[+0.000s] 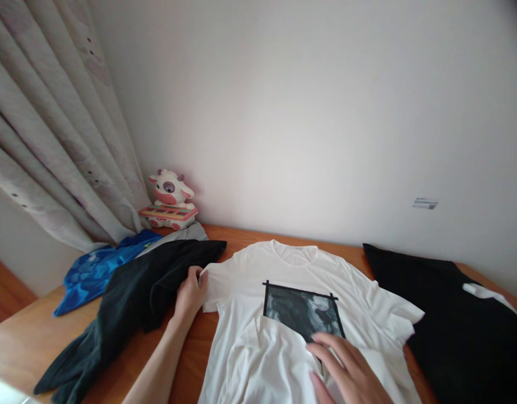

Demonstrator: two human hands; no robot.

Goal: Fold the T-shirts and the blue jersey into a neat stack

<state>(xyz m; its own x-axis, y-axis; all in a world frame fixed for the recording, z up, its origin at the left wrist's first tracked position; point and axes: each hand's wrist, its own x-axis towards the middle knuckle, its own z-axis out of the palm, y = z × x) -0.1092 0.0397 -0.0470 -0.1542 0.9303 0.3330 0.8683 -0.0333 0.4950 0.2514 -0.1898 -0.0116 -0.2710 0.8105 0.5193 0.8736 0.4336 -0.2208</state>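
A white T-shirt (237, 280) with a dark framed picture print (298, 308) lies spread on the wooden surface, neckline toward the wall. Its lower front is rumpled and folds up over part of the print. My left hand (192, 292) pinches the end of the sleeve on the left. Over the rumpled lower part hovers or rests my right hand (346, 365), its fingers apart and thumb spread; whether it touches the cloth is hard to tell. The shirt's bottom hem runs out of view.
Left of the shirt lie a black garment (128, 292), a shiny blue garment (98, 272) and a grey cloth (174, 234). Another black garment (452, 314) covers the right side. A cow toy with a keyboard (170, 199) stands by the curtain (60, 123), against the wall (284, 112).
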